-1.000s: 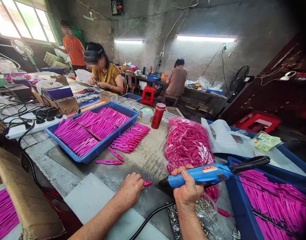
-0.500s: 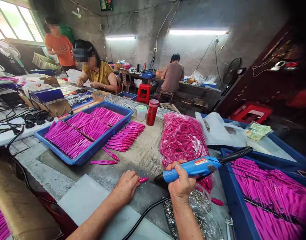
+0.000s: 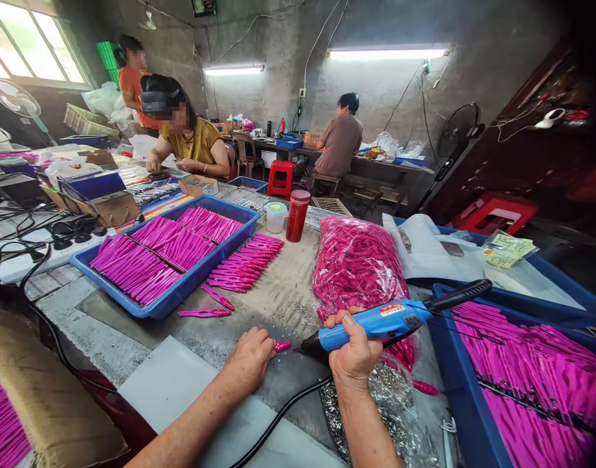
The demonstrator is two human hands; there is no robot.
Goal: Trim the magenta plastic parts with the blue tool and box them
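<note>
Left hand (image 3: 252,354) holding a pink piece (image 3: 283,346), right hand (image 3: 355,350) gripping a blue power tool (image 3: 395,320); bulging plastic bag (image 3: 359,266) beyond

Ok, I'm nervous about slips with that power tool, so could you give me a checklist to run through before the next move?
1. Left grip on the pink piece: fingers over it, end poking out. Ok.
2. Right grip around the blue power tool: wrapped about its body. Ok.
3. Tool nose lined up with the piece: pointing toward its exposed end. Ok; contact, cannot tell.
4. Black cord clear of the left forearm: visibly apart. Ok.
5. Work surface free of loose bits: small metal parts lie scattered near the nose. Not ok.
6. Tool switched off: cannot tell.
</note>
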